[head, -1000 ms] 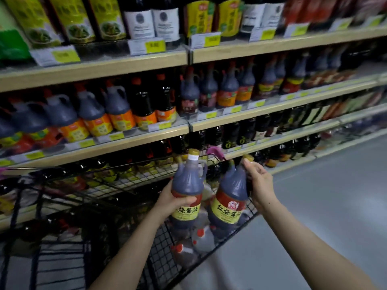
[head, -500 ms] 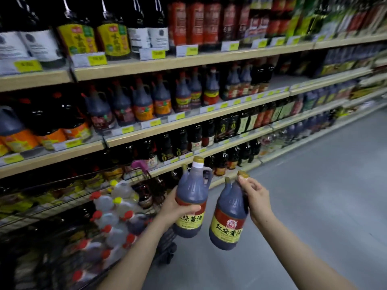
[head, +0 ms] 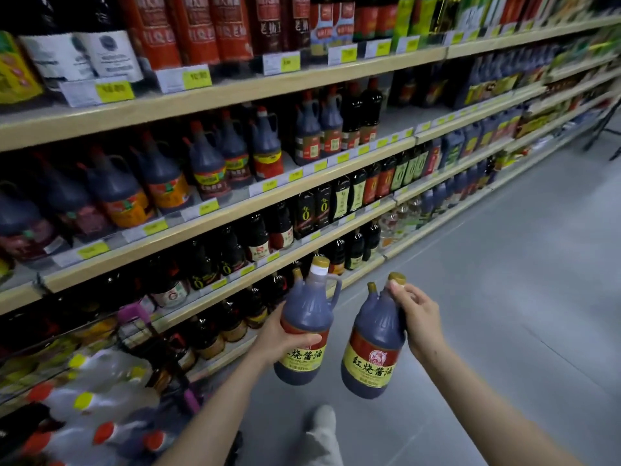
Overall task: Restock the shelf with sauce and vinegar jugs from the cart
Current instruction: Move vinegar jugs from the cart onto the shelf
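I hold two dark soy sauce jugs with gold caps and red-and-yellow labels over the aisle floor. My left hand (head: 284, 339) wraps the body of the left jug (head: 307, 314). My right hand (head: 415, 314) grips the right jug (head: 373, 344) by its neck and handle, and that jug hangs slightly lower. The wire cart (head: 141, 334) stands at the lower left with several clear jugs (head: 100, 398) that have red or yellow caps. The shelf (head: 235, 203) in front carries rows of similar dark jugs (head: 208, 163) with red caps.
Long shelving runs from the left to the far right, stacked with dark bottles on every level, with yellow price tags (head: 114, 90) on the edges. The grey aisle floor (head: 504, 264) stretches to the right. My leg and shoe (head: 321, 428) show at the bottom.
Both jugs have come out of the cart and moved right over the floor. My view has swung right along the shelving, and the cart has slipped to the lower left.
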`<state>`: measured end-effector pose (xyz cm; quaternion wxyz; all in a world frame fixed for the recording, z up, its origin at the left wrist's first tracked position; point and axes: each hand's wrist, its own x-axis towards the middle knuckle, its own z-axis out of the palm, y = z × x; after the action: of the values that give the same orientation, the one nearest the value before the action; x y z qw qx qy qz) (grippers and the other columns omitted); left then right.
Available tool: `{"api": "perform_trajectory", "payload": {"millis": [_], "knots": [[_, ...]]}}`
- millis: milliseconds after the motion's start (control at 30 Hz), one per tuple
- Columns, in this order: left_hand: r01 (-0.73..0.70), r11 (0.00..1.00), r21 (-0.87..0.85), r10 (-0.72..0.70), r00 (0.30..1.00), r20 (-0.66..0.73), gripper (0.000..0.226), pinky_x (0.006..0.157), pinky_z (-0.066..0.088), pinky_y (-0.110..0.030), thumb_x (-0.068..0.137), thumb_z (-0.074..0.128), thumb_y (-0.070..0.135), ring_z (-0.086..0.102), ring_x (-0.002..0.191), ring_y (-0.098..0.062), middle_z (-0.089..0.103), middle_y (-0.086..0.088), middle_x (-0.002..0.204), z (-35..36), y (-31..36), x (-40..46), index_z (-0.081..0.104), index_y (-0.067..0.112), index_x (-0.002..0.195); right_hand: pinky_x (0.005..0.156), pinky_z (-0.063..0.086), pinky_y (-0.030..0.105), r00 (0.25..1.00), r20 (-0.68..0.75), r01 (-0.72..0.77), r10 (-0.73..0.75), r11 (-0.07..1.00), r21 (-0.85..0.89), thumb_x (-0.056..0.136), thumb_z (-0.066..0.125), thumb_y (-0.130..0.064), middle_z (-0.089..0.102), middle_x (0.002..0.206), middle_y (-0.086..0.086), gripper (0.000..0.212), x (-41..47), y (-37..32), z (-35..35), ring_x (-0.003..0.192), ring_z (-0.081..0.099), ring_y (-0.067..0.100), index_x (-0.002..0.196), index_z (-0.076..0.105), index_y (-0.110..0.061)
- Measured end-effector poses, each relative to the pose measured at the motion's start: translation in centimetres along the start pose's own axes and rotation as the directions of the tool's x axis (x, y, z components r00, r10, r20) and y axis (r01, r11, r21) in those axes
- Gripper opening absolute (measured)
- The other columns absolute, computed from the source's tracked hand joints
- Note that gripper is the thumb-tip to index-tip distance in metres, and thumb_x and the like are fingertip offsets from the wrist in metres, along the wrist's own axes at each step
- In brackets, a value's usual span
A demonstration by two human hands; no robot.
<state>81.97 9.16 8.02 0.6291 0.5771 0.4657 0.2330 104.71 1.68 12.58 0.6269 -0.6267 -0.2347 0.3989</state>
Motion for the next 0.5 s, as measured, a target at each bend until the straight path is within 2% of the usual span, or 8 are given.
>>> {"api": "perform_trajectory", "payload": {"millis": [167, 333, 433, 500], "knots": [[0.012, 0.999, -0.032, -0.012, 1.000, 0.008, 0.083, 0.078, 0.049, -0.024, 0.035, 0.084, 0.036, 0.062, 0.100, -0.010, 0.065, 0.009, 0.107, 0.4, 2.7, 8.9, 0.052, 0.032, 0.112, 0.053, 0.050, 0.022, 0.999, 0.019, 0.032, -0.031, 0.998, -0.059, 0.085, 0.064, -0.021, 0.066, 0.063, 0.001, 0.015, 8.6, -2.3, 0.6, 0.059, 0.063, 0.011, 0.081, 0.064, -0.006], [-0.010, 0.994, -0.105, 0.009, 1.000, -0.013, 0.074, 0.063, 0.049, -0.013, 0.036, 0.084, 0.027, 0.065, 0.083, 0.001, 0.067, 0.017, 0.093, 0.0, 7.2, 15.5, 0.054, 0.032, 0.103, 0.064, 0.047, 0.031, 0.996, 0.037, 0.086, -0.084, 0.994, -0.074, 0.084, 0.065, -0.022, 0.064, 0.072, 0.011, 0.020, 16.5, -6.0, 2.2, 0.065, 0.061, 0.017, 0.082, 0.063, -0.002], [-0.048, 0.993, -0.105, 0.043, 0.998, -0.048, 0.074, 0.063, 0.049, -0.013, 0.035, 0.083, 0.025, 0.066, 0.081, 0.002, 0.067, 0.014, 0.095, -0.9, 9.3, 18.0, 0.054, 0.032, 0.102, 0.062, 0.045, 0.028, 0.985, 0.089, 0.155, -0.145, 0.980, -0.124, 0.085, 0.065, -0.021, 0.064, 0.068, 0.009, 0.016, 20.3, -8.3, 3.7, 0.063, 0.059, 0.012, 0.074, 0.064, -0.009], [-0.053, 0.993, -0.109, 0.042, 0.994, -0.098, 0.080, 0.067, 0.048, -0.017, 0.031, 0.082, 0.034, 0.064, 0.088, -0.004, 0.065, 0.014, 0.099, -1.9, 10.1, 19.5, 0.052, 0.035, 0.105, 0.057, 0.043, 0.023, 0.968, 0.163, 0.222, -0.193, 0.956, -0.190, 0.086, 0.064, -0.021, 0.063, 0.061, 0.001, 0.020, 22.9, -9.8, 5.0, 0.058, 0.057, 0.007, 0.070, 0.062, -0.008]]}}
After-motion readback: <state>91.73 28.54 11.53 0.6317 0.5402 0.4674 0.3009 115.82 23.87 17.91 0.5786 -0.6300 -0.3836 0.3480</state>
